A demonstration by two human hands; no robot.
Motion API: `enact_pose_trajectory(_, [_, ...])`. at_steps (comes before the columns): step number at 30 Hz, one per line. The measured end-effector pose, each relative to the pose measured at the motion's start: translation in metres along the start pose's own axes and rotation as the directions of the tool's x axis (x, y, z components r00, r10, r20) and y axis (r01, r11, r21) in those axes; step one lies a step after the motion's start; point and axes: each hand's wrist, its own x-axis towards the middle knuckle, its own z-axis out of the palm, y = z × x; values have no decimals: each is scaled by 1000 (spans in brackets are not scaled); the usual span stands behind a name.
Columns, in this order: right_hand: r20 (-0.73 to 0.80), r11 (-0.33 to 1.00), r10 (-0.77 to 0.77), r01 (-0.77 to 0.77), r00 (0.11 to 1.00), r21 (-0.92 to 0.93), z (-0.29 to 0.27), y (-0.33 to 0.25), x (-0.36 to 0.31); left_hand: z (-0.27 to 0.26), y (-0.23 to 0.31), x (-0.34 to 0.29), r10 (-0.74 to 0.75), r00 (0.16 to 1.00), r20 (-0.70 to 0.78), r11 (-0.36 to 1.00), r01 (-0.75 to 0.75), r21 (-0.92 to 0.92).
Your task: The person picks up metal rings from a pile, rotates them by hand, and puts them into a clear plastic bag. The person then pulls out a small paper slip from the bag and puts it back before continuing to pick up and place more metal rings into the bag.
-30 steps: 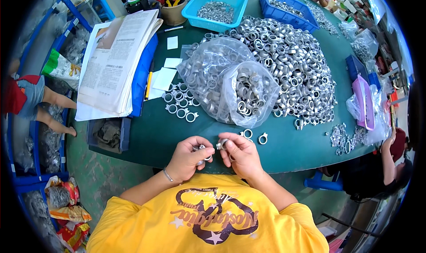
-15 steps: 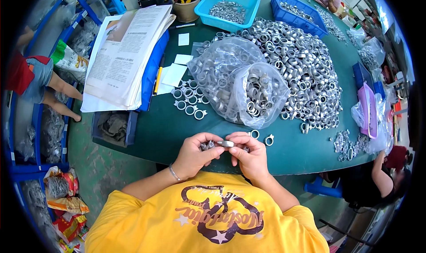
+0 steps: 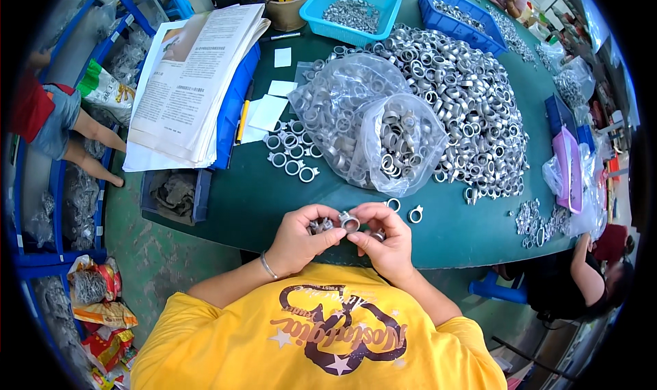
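A silvery metal ring with a small lug is pinched between my two hands above the table's near edge. My left hand grips it by the thumb and fingers, with several small metal pieces tucked in the curled fingers. My right hand holds the ring's other side, and another metal piece shows in its palm. Just beyond the right hand, two loose rings lie on the green table. A clear plastic bag full of rings sits further off.
A large heap of rings spreads behind the bag. More rings lie left of it, near white paper slips. Newspapers rest on a blue bin at left. A turquoise basket and a blue crate stand at the back.
The ring between my hands has turned from edge-on so that its round opening now faces up toward me. Both hands stay in nearly the same place.
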Motion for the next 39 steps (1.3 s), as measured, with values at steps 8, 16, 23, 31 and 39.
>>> enact_pose_trajectory(8, [2,969,-88,87,996,-230,-10,9,0,2,-2,2,442,897,0,852,-420,312])
enact_pose_trajectory(16, [12,983,-87,88,996,-160,-10,12,-2,2,1,-1,468,884,-3,831,-439,341])
enact_pose_trajectory(23, [25,941,-194,193,981,-279,-9,3,-1,3,-3,5,288,957,-10,950,-285,130])
enact_pose_trajectory(31, [61,842,-334,327,941,-429,-11,-15,-7,6,-20,29,-200,848,491,645,491,-585])
enact_pose_trajectory(39, [269,500,-442,484,856,-718,-6,-34,2,25,-28,46,-160,748,644,489,627,-607])
